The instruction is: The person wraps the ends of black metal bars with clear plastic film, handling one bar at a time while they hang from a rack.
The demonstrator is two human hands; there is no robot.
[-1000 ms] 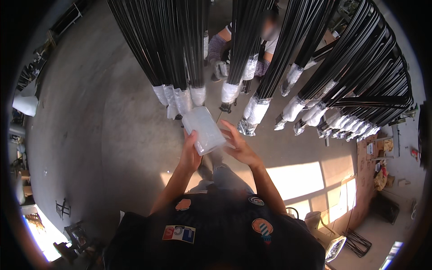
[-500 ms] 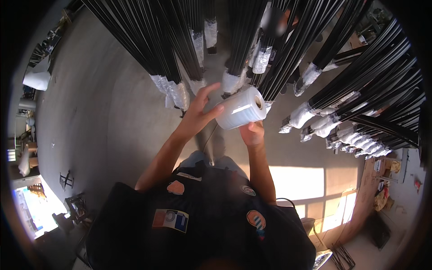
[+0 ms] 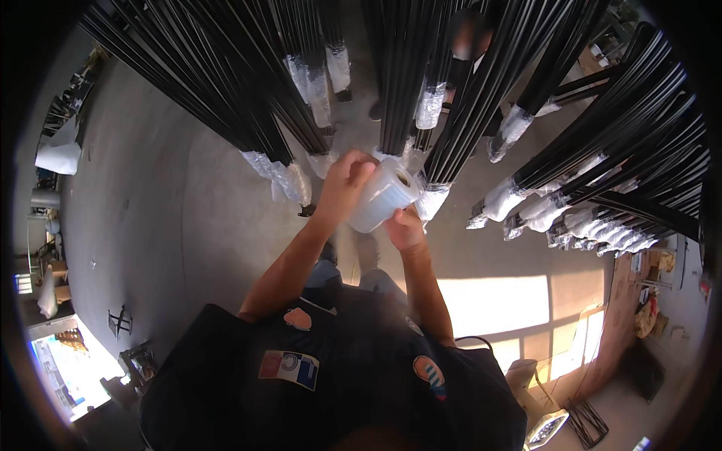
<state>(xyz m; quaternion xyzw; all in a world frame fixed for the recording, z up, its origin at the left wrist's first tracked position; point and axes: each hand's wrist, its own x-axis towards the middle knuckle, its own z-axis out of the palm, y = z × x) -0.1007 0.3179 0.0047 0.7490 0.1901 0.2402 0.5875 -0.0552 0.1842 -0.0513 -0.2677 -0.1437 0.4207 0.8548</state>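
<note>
A roll of clear stretch film (image 3: 382, 201) is between my hands, tilted, with the hollow end of its core facing up and to the right. My right hand (image 3: 406, 228) grips it from the lower right, thumb against its side. On the roll's upper left, my left hand (image 3: 347, 183) is closed with its fingers bent against the film. Whether it pinches a loose end there is too small to make out. Just beyond the roll hang bundles of long black bars (image 3: 402, 98), their lower ends wrapped in clear film (image 3: 432, 200).
More wrapped black bundles (image 3: 248, 98) hang at the left, and several others (image 3: 602, 150) crowd the right. Another person (image 3: 468, 45) is partly visible among the bars at the back. Sunlight falls on the concrete floor (image 3: 496, 301) at right. A chair (image 3: 530, 391) stands at lower right.
My left hand has gone from spread fingers to bent ones closed against the roll. The roll and my right hand have shifted slightly left and lower. The view has shifted a little.
</note>
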